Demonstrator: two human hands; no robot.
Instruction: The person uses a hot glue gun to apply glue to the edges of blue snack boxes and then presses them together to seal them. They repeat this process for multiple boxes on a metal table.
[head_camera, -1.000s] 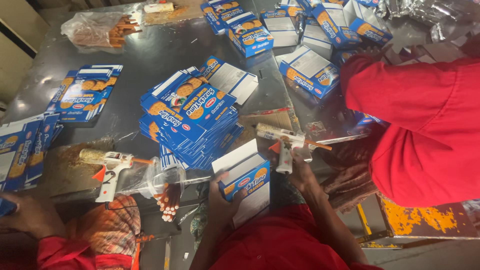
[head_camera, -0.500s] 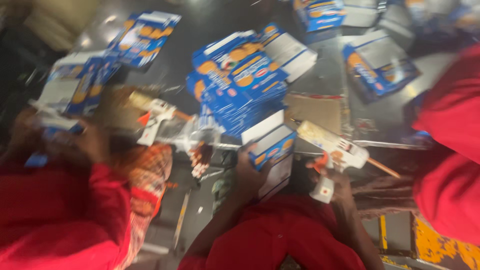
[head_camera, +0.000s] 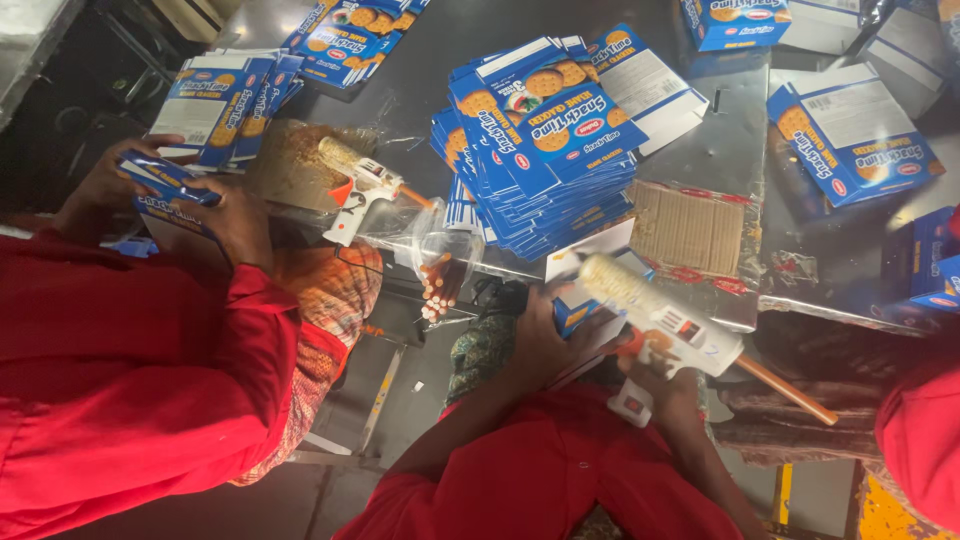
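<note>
Metal tabletop (head_camera: 730, 150) carries a tall stack of flat blue cartons (head_camera: 545, 140) near its middle, more flat cartons toward its far-left corner, and a co-worker in a red sleeve at the left edge gripping a blue carton (head_camera: 165, 185). At the near edge, left hand (head_camera: 545, 335) is closed around a small folded blue carton (head_camera: 590, 300), held just off the tabletop. Right hand (head_camera: 665, 385) is clenched on the grip of a white glue gun (head_camera: 660, 325), nozzle touching that carton.
</note>
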